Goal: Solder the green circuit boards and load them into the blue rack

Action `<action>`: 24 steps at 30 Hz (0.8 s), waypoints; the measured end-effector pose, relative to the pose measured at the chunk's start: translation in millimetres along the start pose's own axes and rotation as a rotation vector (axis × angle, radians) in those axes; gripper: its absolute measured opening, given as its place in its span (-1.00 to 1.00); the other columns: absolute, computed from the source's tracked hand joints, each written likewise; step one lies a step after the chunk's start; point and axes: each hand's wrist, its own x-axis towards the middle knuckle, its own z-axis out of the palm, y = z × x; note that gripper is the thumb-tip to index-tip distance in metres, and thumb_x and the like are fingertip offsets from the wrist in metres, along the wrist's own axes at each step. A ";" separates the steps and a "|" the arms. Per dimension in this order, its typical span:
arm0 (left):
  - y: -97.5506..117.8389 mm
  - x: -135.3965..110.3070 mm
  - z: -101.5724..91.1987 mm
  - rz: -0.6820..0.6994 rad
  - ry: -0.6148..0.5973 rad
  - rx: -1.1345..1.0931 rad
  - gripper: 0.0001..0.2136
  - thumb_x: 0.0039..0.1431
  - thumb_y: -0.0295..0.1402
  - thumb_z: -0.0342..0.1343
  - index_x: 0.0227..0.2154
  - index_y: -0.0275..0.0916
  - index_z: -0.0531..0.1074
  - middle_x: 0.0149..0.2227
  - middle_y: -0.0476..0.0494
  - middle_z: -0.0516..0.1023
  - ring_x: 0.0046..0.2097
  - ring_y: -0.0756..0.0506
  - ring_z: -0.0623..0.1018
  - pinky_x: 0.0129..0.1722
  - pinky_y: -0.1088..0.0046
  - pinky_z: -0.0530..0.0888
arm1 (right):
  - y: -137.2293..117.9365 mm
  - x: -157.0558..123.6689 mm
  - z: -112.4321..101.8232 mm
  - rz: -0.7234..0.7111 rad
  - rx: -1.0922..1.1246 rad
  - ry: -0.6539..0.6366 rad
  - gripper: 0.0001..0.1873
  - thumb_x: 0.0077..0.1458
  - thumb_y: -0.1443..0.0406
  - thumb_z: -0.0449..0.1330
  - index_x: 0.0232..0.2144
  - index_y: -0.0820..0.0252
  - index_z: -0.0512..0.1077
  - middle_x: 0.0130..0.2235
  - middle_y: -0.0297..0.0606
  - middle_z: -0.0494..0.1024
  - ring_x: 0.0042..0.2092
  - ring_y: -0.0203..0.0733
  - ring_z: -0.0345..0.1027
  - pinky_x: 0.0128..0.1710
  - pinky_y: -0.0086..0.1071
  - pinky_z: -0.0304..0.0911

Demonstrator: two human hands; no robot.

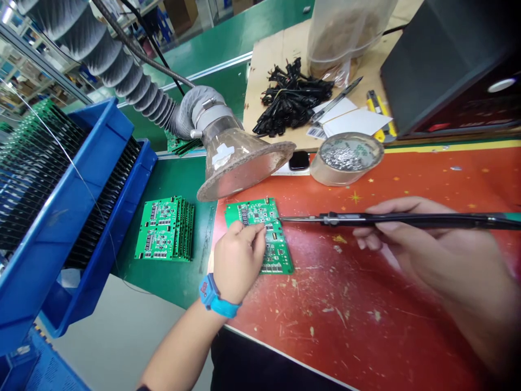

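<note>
One flat green board [278,247], slender metal-tipped iron [345,219]

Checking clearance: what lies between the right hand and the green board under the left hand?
In the head view, the soldering iron, held in the right hand, reaches across to the green board, over the red mat.

The head view looks forward and down, close over the workbench [345,326].
</note>
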 end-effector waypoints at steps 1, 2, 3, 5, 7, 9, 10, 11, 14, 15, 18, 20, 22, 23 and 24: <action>0.3 -0.8 -0.9 0.003 0.000 0.004 -0.82 0.18 -0.37 0.01 -0.27 -0.25 0.51 -0.51 -0.02 0.32 -0.49 0.03 0.38 -0.46 0.51 0.35 | -0.3 0.0 -0.6 0.000 0.011 -0.002 -0.80 -0.25 0.26 0.29 -0.48 0.10 0.38 -0.58 -0.40 0.46 -0.57 -0.33 0.32 -0.52 -0.42 0.31; 0.6 -1.4 -1.5 0.006 -0.001 0.009 -0.82 0.18 -0.37 0.01 -0.27 -0.25 0.51 -0.50 -0.02 0.32 -0.48 0.03 0.38 -0.46 0.51 0.35 | -0.4 0.0 -1.3 -0.002 0.015 -0.005 -0.81 -0.25 0.27 0.29 -0.48 0.10 0.38 -0.59 -0.40 0.46 -0.58 -0.34 0.32 -0.52 -0.42 0.31; 0.9 -1.8 -1.9 0.009 -0.004 0.016 -0.81 0.18 -0.36 0.01 -0.27 -0.24 0.51 -0.50 -0.02 0.32 -0.48 0.02 0.38 -0.46 0.51 0.35 | -0.5 0.0 -2.0 -0.005 0.013 -0.008 -0.81 -0.25 0.27 0.29 -0.48 0.10 0.38 -0.59 -0.40 0.46 -0.58 -0.34 0.31 -0.53 -0.43 0.30; 1.5 -1.7 -1.5 0.012 -0.013 0.034 -0.81 0.18 -0.35 0.01 -0.27 -0.23 0.51 -0.51 -0.02 0.32 -0.49 0.02 0.38 -0.47 0.51 0.35 | -0.5 -0.2 -2.7 -0.006 -0.002 -0.020 -0.82 -0.23 0.25 0.28 -0.48 0.10 0.38 -0.60 -0.41 0.45 -0.58 -0.36 0.31 -0.54 -0.46 0.28; 2.5 -0.6 0.2 0.012 -0.018 0.050 -0.81 0.19 -0.35 0.00 -0.28 -0.23 0.52 -0.51 -0.03 0.32 -0.49 0.02 0.39 -0.47 0.51 0.35 | -0.9 -0.4 -2.5 -0.002 -0.020 -0.032 -0.82 -0.22 0.23 0.28 -0.48 0.10 0.38 -0.60 -0.40 0.46 -0.57 -0.36 0.31 -0.54 -0.47 0.27; 3.5 0.8 2.4 0.014 -0.021 0.066 -0.81 0.18 -0.35 0.00 -0.29 -0.23 0.52 -0.51 -0.03 0.33 -0.48 0.01 0.39 -0.48 0.51 0.35 | -1.7 -0.7 -1.6 -0.002 -0.036 -0.038 -0.81 -0.23 0.22 0.28 -0.49 0.11 0.38 -0.60 -0.39 0.46 -0.58 -0.36 0.30 -0.55 -0.46 0.27; 4.0 1.4 3.4 0.015 -0.022 0.077 -0.81 0.18 -0.34 0.00 -0.29 -0.22 0.52 -0.51 -0.03 0.33 -0.48 0.01 0.39 -0.49 0.51 0.35 | -2.1 -0.8 -1.1 -0.005 -0.044 -0.039 -0.81 -0.24 0.23 0.28 -0.49 0.11 0.38 -0.61 -0.38 0.46 -0.59 -0.35 0.30 -0.56 -0.45 0.26; 4.4 1.8 4.1 0.015 -0.022 0.088 -0.81 0.18 -0.34 0.00 -0.29 -0.22 0.52 -0.51 -0.04 0.33 -0.49 0.01 0.39 -0.50 0.51 0.34 | -2.4 -0.9 -0.7 -0.009 -0.050 -0.037 -0.81 -0.25 0.23 0.28 -0.49 0.12 0.38 -0.61 -0.38 0.46 -0.59 -0.35 0.30 -0.56 -0.45 0.26; 5.2 1.4 4.0 0.018 -0.015 0.086 -0.80 0.19 -0.33 0.00 -0.28 -0.22 0.51 -0.50 -0.05 0.36 -0.49 0.00 0.39 -0.49 0.50 0.35 | -2.4 -0.5 -0.7 -0.015 -0.049 -0.032 -0.83 -0.25 0.25 0.27 -0.50 0.11 0.38 -0.61 -0.39 0.45 -0.59 -0.34 0.30 -0.56 -0.43 0.25; 5.1 0.7 3.2 0.020 -0.008 0.069 -0.81 0.19 -0.34 0.00 -0.28 -0.23 0.51 -0.49 -0.05 0.37 -0.48 0.00 0.40 -0.48 0.50 0.36 | -2.2 -0.1 -1.0 -0.019 -0.045 -0.031 -0.83 -0.24 0.26 0.27 -0.50 0.11 0.38 -0.61 -0.40 0.44 -0.59 -0.35 0.29 -0.56 -0.44 0.25; 3.4 -2.2 -1.2 0.017 0.029 0.001 -0.84 0.18 -0.36 0.01 -0.32 -0.27 0.48 -0.47 -0.06 0.41 -0.45 0.01 0.41 -0.43 0.50 0.37 | -2.2 1.5 -2.0 -0.022 -0.018 -0.025 -0.85 -0.25 0.29 0.27 -0.51 0.11 0.38 -0.61 -0.40 0.44 -0.59 -0.36 0.29 -0.57 -0.45 0.23; 1.1 -4.2 -4.5 -0.015 0.041 -0.047 -0.85 0.18 -0.36 0.02 -0.36 -0.30 0.45 -0.49 -0.05 0.42 -0.48 0.03 0.39 -0.45 0.52 0.35 | -2.7 2.5 -2.1 -0.013 0.005 -0.017 -0.84 -0.27 0.30 0.27 -0.51 0.11 0.39 -0.61 -0.39 0.46 -0.59 -0.35 0.30 -0.59 -0.45 0.21; -1.5 -6.0 -7.3 -0.065 0.023 -0.094 -0.85 0.19 -0.35 0.01 -0.39 -0.31 0.42 -0.53 -0.01 0.41 -0.52 0.06 0.36 -0.49 0.55 0.32 | -3.0 2.9 -1.5 -0.005 0.017 -0.008 -0.84 -0.29 0.31 0.27 -0.53 0.11 0.38 -0.61 -0.40 0.46 -0.60 -0.35 0.30 -0.60 -0.46 0.21; -2.7 -6.9 -8.3 -0.088 0.009 -0.114 -0.85 0.19 -0.35 0.00 -0.38 -0.30 0.41 -0.53 0.00 0.40 -0.52 0.06 0.36 -0.49 0.55 0.31 | -2.9 2.8 -1.1 -0.007 0.013 -0.010 -0.84 -0.28 0.31 0.27 -0.53 0.12 0.38 -0.61 -0.40 0.46 -0.59 -0.35 0.30 -0.59 -0.46 0.21; -3.8 -7.8 -9.2 -0.102 -0.002 -0.131 -0.85 0.20 -0.35 -0.01 -0.36 -0.29 0.41 -0.52 0.00 0.40 -0.51 0.06 0.36 -0.48 0.55 0.32 | -2.6 2.6 -0.7 -0.011 0.002 -0.013 -0.85 -0.27 0.31 0.26 -0.52 0.12 0.38 -0.61 -0.40 0.46 -0.60 -0.35 0.30 -0.59 -0.46 0.21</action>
